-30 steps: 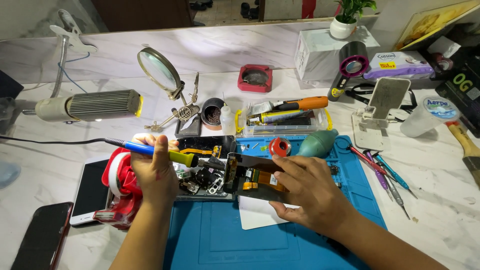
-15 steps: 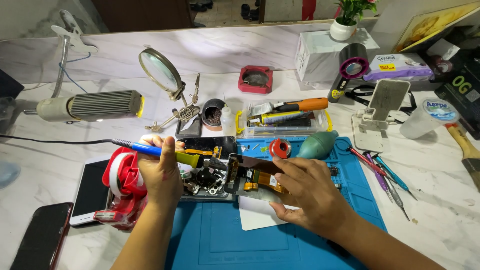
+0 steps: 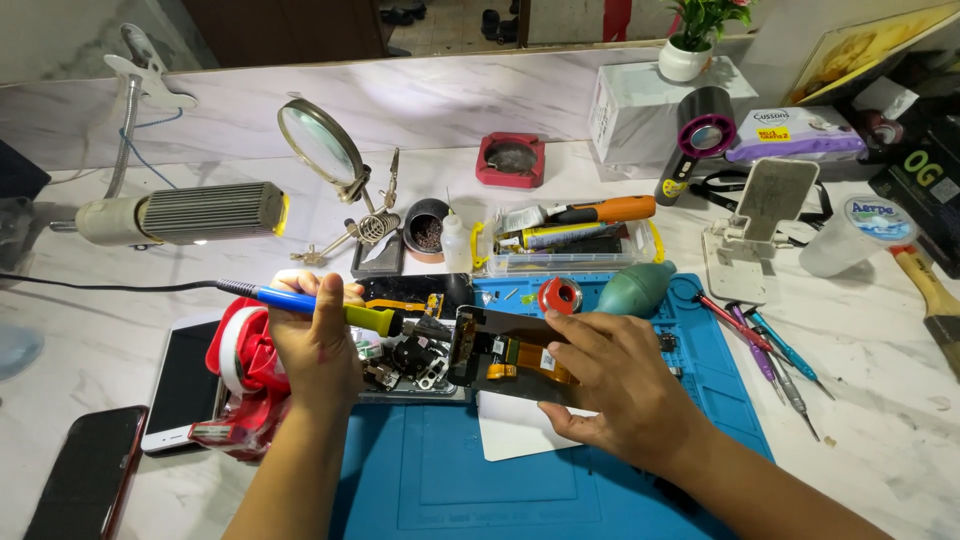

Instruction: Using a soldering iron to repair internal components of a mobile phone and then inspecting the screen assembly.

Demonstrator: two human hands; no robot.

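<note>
At the near left edge a dark phone [image 3: 85,480] lies on the marble worktop [image 3: 880,420], with a white phone [image 3: 185,385] just to its right and a red and white tape roll [image 3: 245,350] beside that. Farther back on the left stands a ribbed grey lamp head [image 3: 185,212] on a gooseneck, and right of it a magnifying glass [image 3: 318,145] on a helping-hands stand. The left hand [image 3: 318,345] is closed in a fist around a soldering iron [image 3: 325,305] with a blue and yellow handle; its long axis runs almost level, left to right, with the cord trailing off to the left and the tip pointing right into an opened phone [image 3: 415,355] whose small parts lie exposed on the blue work mat [image 3: 450,480]. Right of the iron's tip, the right hand [image 3: 615,385] rests palm down with its fingers spread and slightly curled, pressing on a dark display panel [image 3: 500,360] with an orange flex cable, which lies partly over a white card [image 3: 515,435]. Beyond the hand sit a red solder spool [image 3: 558,295] and a green dust blower [image 3: 635,288], with a clear tool tray [image 3: 570,240] behind. At the right lie several screwdrivers [image 3: 770,350], a white phone stand [image 3: 755,225] and a paintbrush [image 3: 930,300].
</note>
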